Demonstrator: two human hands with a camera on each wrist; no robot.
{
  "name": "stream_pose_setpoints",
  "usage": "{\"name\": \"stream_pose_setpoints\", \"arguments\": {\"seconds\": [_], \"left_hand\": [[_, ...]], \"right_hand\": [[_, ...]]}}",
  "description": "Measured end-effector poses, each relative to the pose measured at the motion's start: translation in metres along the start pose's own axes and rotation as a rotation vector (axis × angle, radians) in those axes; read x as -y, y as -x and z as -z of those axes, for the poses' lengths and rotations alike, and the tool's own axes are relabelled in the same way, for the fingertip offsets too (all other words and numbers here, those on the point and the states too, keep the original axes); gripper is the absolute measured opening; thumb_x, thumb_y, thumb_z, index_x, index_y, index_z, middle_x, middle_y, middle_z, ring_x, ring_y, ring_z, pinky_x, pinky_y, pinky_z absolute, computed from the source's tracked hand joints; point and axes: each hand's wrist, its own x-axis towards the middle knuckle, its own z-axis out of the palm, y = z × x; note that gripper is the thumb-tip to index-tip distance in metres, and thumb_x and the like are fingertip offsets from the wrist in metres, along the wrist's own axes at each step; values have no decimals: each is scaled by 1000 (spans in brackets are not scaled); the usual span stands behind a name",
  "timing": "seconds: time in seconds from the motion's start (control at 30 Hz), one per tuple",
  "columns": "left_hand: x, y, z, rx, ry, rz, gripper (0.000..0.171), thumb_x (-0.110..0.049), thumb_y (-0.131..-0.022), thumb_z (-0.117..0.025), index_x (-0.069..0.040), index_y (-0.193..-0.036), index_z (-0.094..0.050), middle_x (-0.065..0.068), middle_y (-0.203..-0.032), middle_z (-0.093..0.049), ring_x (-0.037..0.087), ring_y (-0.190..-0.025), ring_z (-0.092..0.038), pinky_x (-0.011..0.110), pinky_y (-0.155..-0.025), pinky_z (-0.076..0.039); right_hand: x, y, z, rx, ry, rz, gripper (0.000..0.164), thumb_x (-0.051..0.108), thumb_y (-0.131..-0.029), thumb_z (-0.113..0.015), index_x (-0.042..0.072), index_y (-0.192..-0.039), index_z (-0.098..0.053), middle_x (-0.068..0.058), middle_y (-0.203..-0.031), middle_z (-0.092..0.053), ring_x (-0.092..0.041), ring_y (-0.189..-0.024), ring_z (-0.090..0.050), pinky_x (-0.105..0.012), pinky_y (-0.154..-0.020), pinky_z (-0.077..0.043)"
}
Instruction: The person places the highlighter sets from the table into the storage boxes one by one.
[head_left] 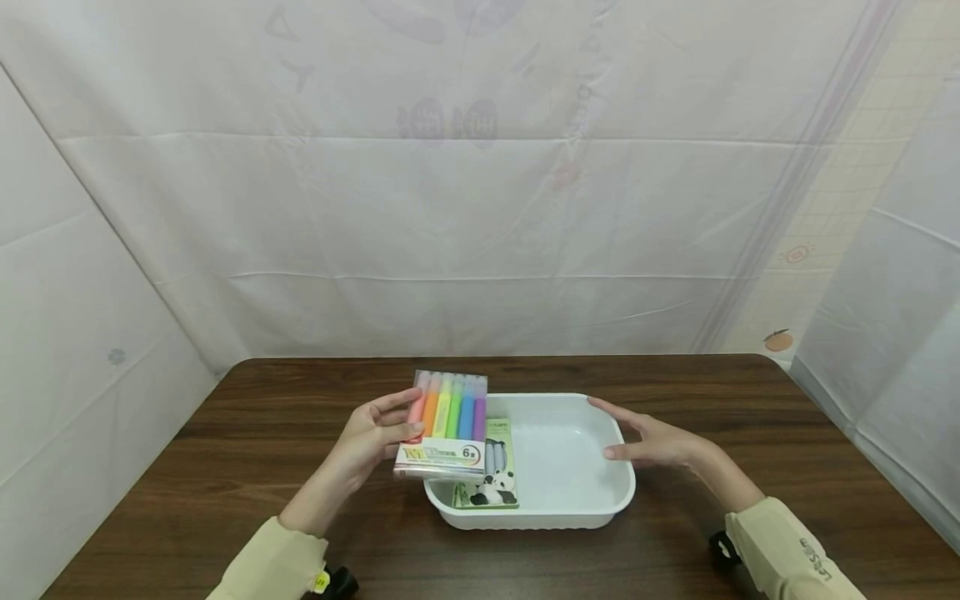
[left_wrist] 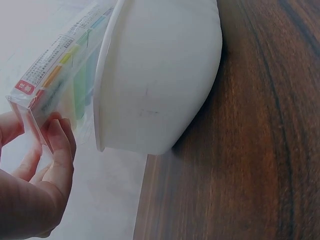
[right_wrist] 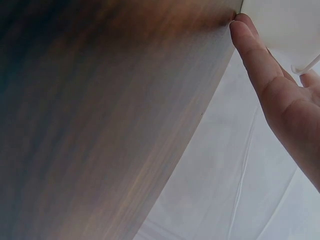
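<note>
A clear pack of highlighters in several colours is held by my left hand, thumb in front and fingers behind its left edge. The pack is tilted over the left end of a white plastic tray. Partly hidden beneath the pack, a green box with a panda picture lies in the tray's left side. My right hand touches the tray's right end, its fingers stretched along the outer wall and the thumb by the rim. In the left wrist view, the pack is beside the tray's rim.
The tray stands on a dark brown wooden table. White printed sheets hang behind the table and at both sides. A dark band is at the right wrist, and a dark device is by the left wrist.
</note>
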Motion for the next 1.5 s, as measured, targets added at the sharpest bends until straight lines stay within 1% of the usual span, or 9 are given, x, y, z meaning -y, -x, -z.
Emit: {"name": "stream_pose_setpoints", "arguments": {"seconds": [0.4, 0.8, 1.07, 1.5], "left_hand": [[5, -2, -5, 1, -17, 8, 60, 0, -79, -66, 6, -133, -40, 14, -103, -63, 17, -83, -63, 33, -71, -53], [9, -2, -10, 41, -30, -8, 62, -2, -78, -68, 6, -133, -39, 16, -107, -61, 16, -84, -63, 33, -71, -53], [8, -2, -15, 19, -72, -8, 60, -3, -78, -70, 5, -131, -43, 18, -110, -60, 17, -84, -62, 33, -70, -53], [8, -1, -22, 36, -97, -9, 60, -5, -77, -70, 4, -130, -44, 20, -111, -60, 18, -84, -62, 35, -70, -53]], "right_hand": [[0, 0, 0, 5, 1, 3, 81, 21, -85, -64, 10, -146, -12, -30, -145, -9, -49, -121, -33, -52, -82, -47], [0, 1, 0, 28, -18, 21, 81, 19, -86, -63, 9, -146, -10, -30, -145, -8, -46, -121, -34, -51, -81, -47], [-1, 1, 1, 42, -42, 35, 80, 17, -86, -62, 8, -145, -9, -31, -145, -7, -43, -118, -38, -49, -82, -48], [-1, 2, 1, 40, -42, 37, 80, 18, -86, -63, 7, -145, -9, -31, -145, -6, -44, -120, -35, -50, -82, -47]]}}
